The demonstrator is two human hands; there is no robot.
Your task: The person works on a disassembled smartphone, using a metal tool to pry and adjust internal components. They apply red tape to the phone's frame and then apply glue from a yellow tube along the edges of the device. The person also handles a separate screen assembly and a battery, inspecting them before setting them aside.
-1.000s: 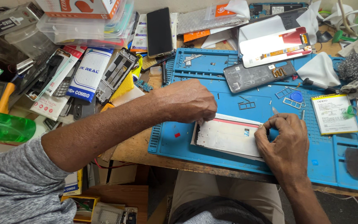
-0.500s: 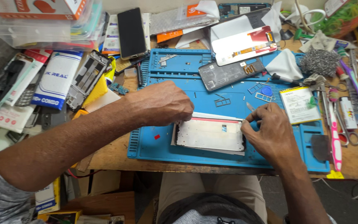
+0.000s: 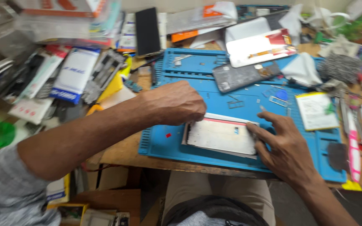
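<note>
Left hand point(image 3: 173, 104): curled into a loose fist, knuckles up, fingertips pressed onto the upper left edge of the phone panel point(image 3: 222, 136); nothing seen gripped inside.
Right hand point(image 3: 284, 147): spread flat and fairly wide, fingers laid along the right end of the panel, thumb toward its lower corner; holding nothing, only pressing.
Phone panel: flat, pale, rectangular, lying between both hands, touched by each; thin reddish strip along the far edge.
Blue work mat point(image 3: 160, 142): under the panel and both hands, ridged border toward the left hand's wrist.
Dark phone back point(image 3: 244, 76): beyond the hands, on the far part of the mat, apart from both.
White screen part point(image 3: 259, 47): farther still, past the dark phone back.
Yellow-edged battery point(image 3: 316, 110): just beyond the right hand, to its outer side.
Black phone point(image 3: 147, 31): well beyond the left hand, among boxes and packets.
Pink tool point(image 3: 353, 146): outside the right hand, near the mat's edge.
Sharpness: blurred throughout, small parts on the mat unclear.
</note>
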